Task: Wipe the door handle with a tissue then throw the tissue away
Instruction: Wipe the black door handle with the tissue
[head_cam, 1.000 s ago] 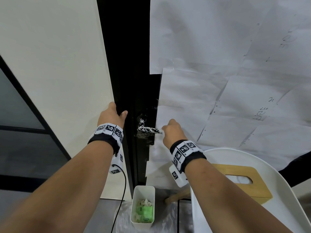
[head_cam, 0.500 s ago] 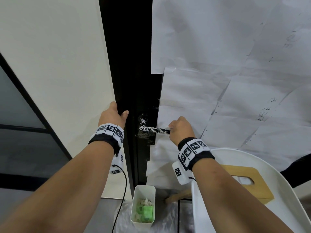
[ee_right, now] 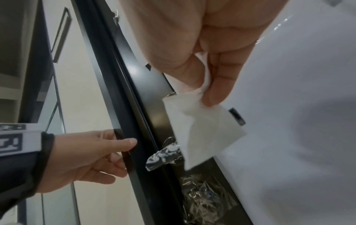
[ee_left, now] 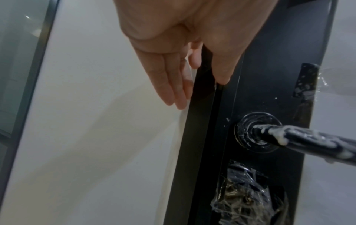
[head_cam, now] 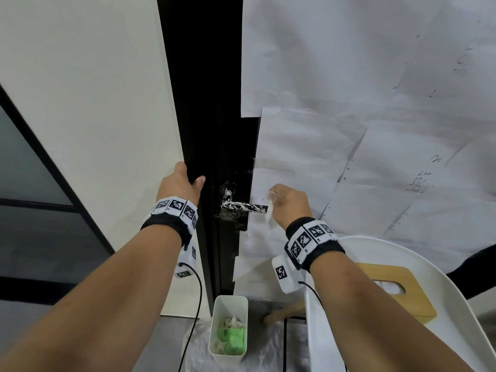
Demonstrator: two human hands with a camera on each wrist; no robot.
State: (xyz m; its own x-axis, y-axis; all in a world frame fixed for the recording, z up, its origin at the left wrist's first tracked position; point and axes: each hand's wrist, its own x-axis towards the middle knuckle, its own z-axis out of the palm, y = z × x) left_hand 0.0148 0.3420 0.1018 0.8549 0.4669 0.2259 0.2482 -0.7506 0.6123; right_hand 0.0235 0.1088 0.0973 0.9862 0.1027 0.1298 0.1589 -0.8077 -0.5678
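A black lever door handle (head_cam: 243, 206) (ee_left: 300, 137) (ee_right: 163, 156) smeared with white foam sticks out of the dark door edge. My right hand (head_cam: 288, 204) (ee_right: 202, 76) pinches a folded white tissue (head_cam: 269, 214) (ee_right: 202, 129) between thumb and fingers, right at the handle's free end. My left hand (head_cam: 182, 185) (ee_left: 192, 73) (ee_right: 100, 152) rests on the black door frame (ee_left: 202, 137) left of the handle, fingers straight on the white panel, thumb on the black strip.
A white bin (head_cam: 228, 328) with crumpled tissues and a green wrapper stands on the floor below the handle. A wooden tissue box (head_cam: 397, 288) sits on a white round tray (head_cam: 469, 318) at the lower right. Paper sheets (head_cam: 362, 130) cover the door. Crumpled clear film (ee_left: 248, 196) is under the handle.
My right hand has slid rightward along the handle to its free end, baring more of the lever; the tissue now hangs below the fist. The left hand has stayed on the frame.
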